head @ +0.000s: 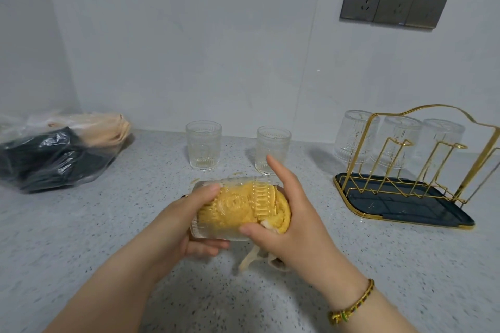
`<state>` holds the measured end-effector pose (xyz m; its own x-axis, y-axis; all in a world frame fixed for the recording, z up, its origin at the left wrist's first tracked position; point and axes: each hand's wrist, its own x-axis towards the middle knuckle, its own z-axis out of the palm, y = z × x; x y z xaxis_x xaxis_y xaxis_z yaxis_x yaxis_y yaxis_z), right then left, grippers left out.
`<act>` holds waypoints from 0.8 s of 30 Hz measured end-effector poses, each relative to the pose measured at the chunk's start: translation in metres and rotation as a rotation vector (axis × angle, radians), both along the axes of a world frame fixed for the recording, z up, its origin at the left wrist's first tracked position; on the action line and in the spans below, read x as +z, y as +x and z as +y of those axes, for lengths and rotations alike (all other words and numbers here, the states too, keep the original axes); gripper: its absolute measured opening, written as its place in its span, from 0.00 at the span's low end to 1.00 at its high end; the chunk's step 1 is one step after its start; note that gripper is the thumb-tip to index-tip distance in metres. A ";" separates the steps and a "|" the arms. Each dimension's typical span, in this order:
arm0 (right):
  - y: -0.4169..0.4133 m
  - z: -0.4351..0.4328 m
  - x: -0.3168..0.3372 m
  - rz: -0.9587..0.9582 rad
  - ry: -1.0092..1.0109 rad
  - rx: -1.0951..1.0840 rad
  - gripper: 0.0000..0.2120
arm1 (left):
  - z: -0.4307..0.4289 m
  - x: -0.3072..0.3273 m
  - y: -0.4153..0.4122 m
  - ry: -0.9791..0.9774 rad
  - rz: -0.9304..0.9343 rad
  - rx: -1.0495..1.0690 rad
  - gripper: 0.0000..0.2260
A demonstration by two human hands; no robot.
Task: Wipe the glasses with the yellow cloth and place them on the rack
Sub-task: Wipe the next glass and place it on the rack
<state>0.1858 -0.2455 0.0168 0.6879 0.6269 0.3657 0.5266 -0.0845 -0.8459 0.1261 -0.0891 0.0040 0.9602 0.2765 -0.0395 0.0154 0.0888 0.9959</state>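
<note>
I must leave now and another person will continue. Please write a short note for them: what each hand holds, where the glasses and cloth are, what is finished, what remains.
Left hand: holds a glass on its side above the counter.
Right hand: pushes the yellow cloth into that glass; a cloth end hangs below.
Done: three glasses sit upside down on the gold rack at the right.
Left: finish wiping the held glass and put it on the rack. Then two glasses stand upright near the wall, apparently waiting to be wiped and racked.
</note>
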 end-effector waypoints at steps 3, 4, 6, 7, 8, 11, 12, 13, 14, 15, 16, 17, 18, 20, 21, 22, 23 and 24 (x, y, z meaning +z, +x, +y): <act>-0.004 -0.002 0.007 0.009 0.068 -0.006 0.36 | 0.000 0.003 -0.002 0.021 -0.005 -0.062 0.24; -0.002 -0.003 0.007 0.073 0.120 -0.015 0.36 | 0.002 0.003 -0.002 0.039 -0.029 -0.097 0.28; 0.005 -0.004 0.004 0.243 0.182 -0.024 0.37 | 0.006 0.003 -0.004 0.089 -0.091 -0.120 0.35; 0.008 -0.004 0.003 0.345 0.210 -0.013 0.39 | 0.007 0.003 -0.004 0.111 -0.116 -0.101 0.35; 0.010 -0.005 0.002 0.441 0.232 0.001 0.41 | 0.008 0.004 -0.004 0.135 -0.128 -0.072 0.35; 0.007 -0.003 0.001 0.388 0.186 -0.003 0.40 | 0.006 0.002 -0.004 0.156 -0.120 -0.009 0.32; 0.006 -0.002 0.001 0.315 0.162 -0.010 0.38 | 0.005 0.002 -0.003 0.132 -0.088 0.003 0.29; 0.003 -0.001 0.002 0.216 0.114 -0.003 0.38 | 0.004 0.001 -0.002 0.092 -0.050 0.008 0.25; 0.000 0.000 0.001 0.095 0.057 0.013 0.38 | 0.002 0.002 -0.002 0.047 -0.019 0.010 0.22; -0.001 0.000 0.000 -0.018 -0.005 0.021 0.39 | -0.001 0.003 -0.002 0.010 0.000 0.013 0.21; -0.002 0.000 -0.001 -0.090 -0.039 0.020 0.40 | -0.003 0.004 -0.002 -0.006 0.007 0.015 0.21; -0.003 -0.001 0.001 -0.109 -0.043 0.019 0.39 | -0.004 0.004 -0.002 -0.006 0.010 0.016 0.22; -0.003 -0.001 0.002 -0.081 -0.014 0.019 0.39 | -0.004 0.004 -0.001 0.002 0.011 0.014 0.22; 0.001 -0.002 0.002 0.068 0.097 0.006 0.37 | -0.003 0.002 0.000 0.037 -0.007 -0.016 0.21; 0.003 -0.002 0.001 0.141 0.133 -0.015 0.36 | -0.003 0.001 -0.001 0.065 -0.024 -0.033 0.23; 0.005 -0.002 0.000 0.204 0.158 -0.045 0.35 | -0.002 0.001 -0.001 0.094 -0.040 -0.033 0.25; 0.007 -0.003 -0.002 0.262 0.176 -0.062 0.36 | -0.001 0.001 -0.002 0.113 -0.053 -0.019 0.28; 0.007 -0.003 -0.002 0.302 0.180 -0.065 0.36 | 0.000 0.001 -0.002 0.123 -0.071 -0.003 0.30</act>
